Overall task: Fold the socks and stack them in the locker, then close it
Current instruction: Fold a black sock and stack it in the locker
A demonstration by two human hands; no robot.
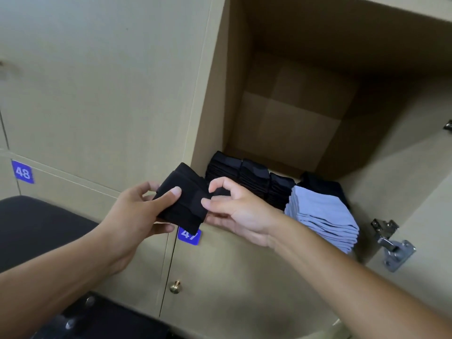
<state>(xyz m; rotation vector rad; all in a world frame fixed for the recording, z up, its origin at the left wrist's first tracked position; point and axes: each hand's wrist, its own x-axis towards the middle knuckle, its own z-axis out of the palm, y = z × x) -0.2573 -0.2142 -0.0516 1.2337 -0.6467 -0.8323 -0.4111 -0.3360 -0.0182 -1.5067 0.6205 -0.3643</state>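
Both hands hold one folded black sock [182,203] in front of the open locker [281,113], just outside its lower front edge. The left hand [137,211] grips the sock's left side, thumb pressed flat on the top face and fingers curled underneath. The right hand [234,209] pinches the sock's right edge between thumb and curled forefinger; the remaining fingers lie below the sock, and whether they touch it cannot be told.

Inside the locker, along the front of its floor, stand three stacks of folded black socks [249,178] side by side, touching one another. To their right sits a stack of folded light blue socks [322,218], leaning slightly toward the locker's opening. Behind the blue stack lies a further dark pile [322,185], apparently black socks as well, though shadow obscures it.

The locker's door [415,182] stands open on the right, with a metal hinge [391,243] visible on its inner face. Below the held sock, a blue number label [189,236] reading 47 is partly covered by it. A second blue label [22,172] reading 48 sits on the door to the left. A small brass knob [176,287] is fixed to the door beneath the open locker. A dark padded seat [36,223] occupies the lower left.
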